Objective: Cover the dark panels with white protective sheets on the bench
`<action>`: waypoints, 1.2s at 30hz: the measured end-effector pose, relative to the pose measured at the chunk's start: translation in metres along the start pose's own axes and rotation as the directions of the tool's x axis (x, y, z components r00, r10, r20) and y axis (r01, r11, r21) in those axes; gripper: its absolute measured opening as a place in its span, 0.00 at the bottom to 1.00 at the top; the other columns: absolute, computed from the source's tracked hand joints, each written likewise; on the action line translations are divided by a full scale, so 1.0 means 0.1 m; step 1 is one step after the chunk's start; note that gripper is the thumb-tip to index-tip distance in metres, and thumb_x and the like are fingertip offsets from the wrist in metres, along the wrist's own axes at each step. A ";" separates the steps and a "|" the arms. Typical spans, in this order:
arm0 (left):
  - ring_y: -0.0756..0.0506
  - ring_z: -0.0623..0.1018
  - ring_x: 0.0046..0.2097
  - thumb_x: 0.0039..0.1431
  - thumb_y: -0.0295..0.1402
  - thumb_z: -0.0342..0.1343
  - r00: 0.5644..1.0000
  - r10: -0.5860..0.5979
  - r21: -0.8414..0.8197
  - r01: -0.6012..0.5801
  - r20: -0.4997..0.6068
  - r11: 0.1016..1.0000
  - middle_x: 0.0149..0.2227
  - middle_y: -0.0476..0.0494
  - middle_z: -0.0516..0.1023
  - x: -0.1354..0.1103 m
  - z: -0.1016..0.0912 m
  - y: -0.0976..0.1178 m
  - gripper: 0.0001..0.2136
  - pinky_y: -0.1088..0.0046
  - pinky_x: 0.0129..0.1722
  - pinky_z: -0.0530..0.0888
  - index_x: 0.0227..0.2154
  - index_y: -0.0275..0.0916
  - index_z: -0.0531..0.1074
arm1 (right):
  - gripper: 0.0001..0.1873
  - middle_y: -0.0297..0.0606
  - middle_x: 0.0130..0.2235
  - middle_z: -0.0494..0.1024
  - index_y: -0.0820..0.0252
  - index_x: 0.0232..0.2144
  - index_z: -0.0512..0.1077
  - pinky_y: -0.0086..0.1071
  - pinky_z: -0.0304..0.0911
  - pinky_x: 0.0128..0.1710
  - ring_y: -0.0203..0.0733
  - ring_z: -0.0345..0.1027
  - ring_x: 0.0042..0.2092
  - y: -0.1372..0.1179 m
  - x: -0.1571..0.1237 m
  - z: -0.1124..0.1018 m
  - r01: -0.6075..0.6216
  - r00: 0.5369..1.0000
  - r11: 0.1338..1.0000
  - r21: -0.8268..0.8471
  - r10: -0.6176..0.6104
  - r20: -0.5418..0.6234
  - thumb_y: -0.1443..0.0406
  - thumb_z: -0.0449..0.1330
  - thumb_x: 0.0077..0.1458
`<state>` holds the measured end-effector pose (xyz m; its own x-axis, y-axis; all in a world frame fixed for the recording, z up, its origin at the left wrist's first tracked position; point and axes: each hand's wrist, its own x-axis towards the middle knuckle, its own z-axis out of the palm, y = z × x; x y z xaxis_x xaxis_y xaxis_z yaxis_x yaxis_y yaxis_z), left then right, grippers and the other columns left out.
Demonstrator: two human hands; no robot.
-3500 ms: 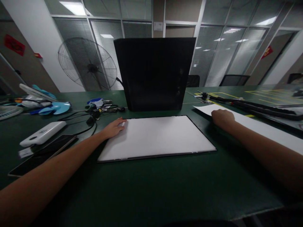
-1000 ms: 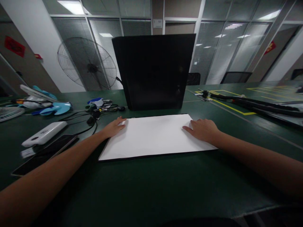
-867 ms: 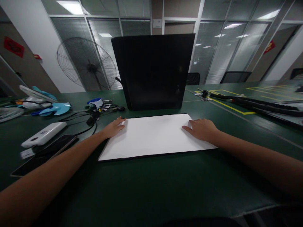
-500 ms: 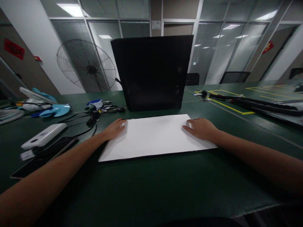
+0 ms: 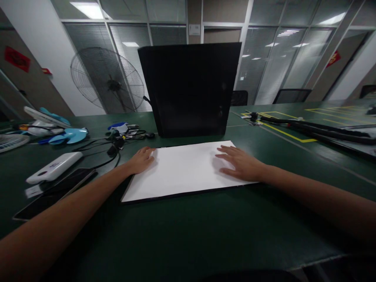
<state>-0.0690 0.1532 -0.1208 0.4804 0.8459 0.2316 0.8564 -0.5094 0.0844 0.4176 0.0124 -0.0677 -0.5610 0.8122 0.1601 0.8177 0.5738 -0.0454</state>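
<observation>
A white rectangular sheet with a thin black border, perhaps a board or panel (image 5: pixel 182 168), lies flat on the green table (image 5: pixel 188 235) in front of me. My left hand (image 5: pixel 142 159) rests on its left edge, fingers stretched towards the far left corner; the thumb lies over the white surface. Over the right part of the panel is my right hand (image 5: pixel 239 162), its fingers spread and pointing left. Whether the right palm presses on the surface or hovers just above it, I cannot tell. Neither hand grasps anything.
Behind the panel stands a large black box-like case (image 5: pixel 189 90). To the left are a white device (image 5: pixel 54 168), a dark phone-like slab (image 5: pixel 53 196), tangled cables (image 5: pixel 116 147) and blue fan blades (image 5: pixel 72 136). Long black bars (image 5: pixel 323 129) lie at the right.
My right hand has slid left from the panel's right edge further onto its white surface, and its fingers have spread. My left hand has stayed nearly in place.
</observation>
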 end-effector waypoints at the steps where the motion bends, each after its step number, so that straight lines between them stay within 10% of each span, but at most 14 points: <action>1: 0.32 0.67 0.68 0.70 0.43 0.42 1.000 -0.006 0.000 0.006 0.012 1.000 0.67 0.28 0.69 0.00 0.01 -0.01 0.30 0.49 0.68 0.65 0.68 0.32 0.65 | 0.39 0.46 0.75 0.54 0.53 0.72 0.62 0.63 0.44 0.72 0.60 0.45 0.75 -0.11 -0.02 -0.01 0.108 0.993 0.993 0.051 -0.111 0.048 0.41 0.54 0.66; 5: 0.28 0.56 0.74 0.70 0.48 0.41 0.994 -0.065 0.026 0.063 0.091 0.998 0.72 0.27 0.63 -0.01 -0.01 0.02 0.34 0.46 0.70 0.59 0.71 0.31 0.61 | 0.47 0.44 0.76 0.50 0.49 0.75 0.53 0.60 0.41 0.74 0.57 0.43 0.76 -0.48 -0.11 -0.03 0.355 0.913 0.907 0.227 -0.389 0.125 0.42 0.61 0.63; 14: 0.32 0.61 0.73 0.71 0.52 0.35 0.989 -0.072 0.033 0.069 0.130 0.997 0.73 0.23 0.59 -0.05 -0.16 0.25 0.38 0.54 0.70 0.58 0.71 0.26 0.56 | 0.32 0.49 0.68 0.68 0.56 0.68 0.66 0.60 0.57 0.68 0.55 0.61 0.69 -0.50 -0.15 -0.01 0.435 0.895 0.900 0.035 -0.427 -0.131 0.52 0.61 0.67; 24: 0.35 0.68 0.69 0.70 0.50 0.41 0.999 0.009 -0.036 -0.008 0.040 0.999 0.66 0.35 0.73 0.01 -0.12 0.09 0.30 0.54 0.69 0.64 0.63 0.38 0.72 | 0.10 0.42 0.50 0.84 0.60 0.47 0.80 0.41 0.77 0.50 0.45 0.78 0.50 -0.77 -0.18 -0.17 0.606 0.480 0.586 -0.537 -0.809 -0.340 0.69 0.61 0.66; 30: 0.38 0.74 0.66 0.63 0.36 0.42 0.997 -0.075 -0.166 0.078 0.024 0.983 0.62 0.42 0.79 0.10 -0.26 0.00 0.28 0.55 0.68 0.66 0.61 0.38 0.76 | 0.10 0.42 0.45 0.85 0.62 0.45 0.80 0.29 0.76 0.32 0.40 0.80 0.43 -0.61 -0.15 -0.31 0.560 0.442 0.571 -0.600 -0.819 -0.366 0.70 0.59 0.67; 36: 0.36 0.78 0.62 0.56 0.41 0.52 0.973 -0.216 -0.379 0.230 0.079 0.896 0.61 0.44 0.78 0.02 -0.38 0.03 0.30 0.57 0.64 0.71 0.61 0.40 0.77 | 0.17 0.44 0.52 0.83 0.61 0.56 0.76 0.31 0.78 0.37 0.42 0.80 0.50 -0.28 -0.18 -0.34 0.521 0.475 0.631 -0.575 -0.774 -0.419 0.70 0.59 0.67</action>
<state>-0.0723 0.1473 -0.0827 0.2972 0.9458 0.1306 0.8061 -0.3218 0.4967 0.4089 -0.0220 -0.0358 -0.8456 -0.1027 0.5238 0.2971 0.7248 0.6216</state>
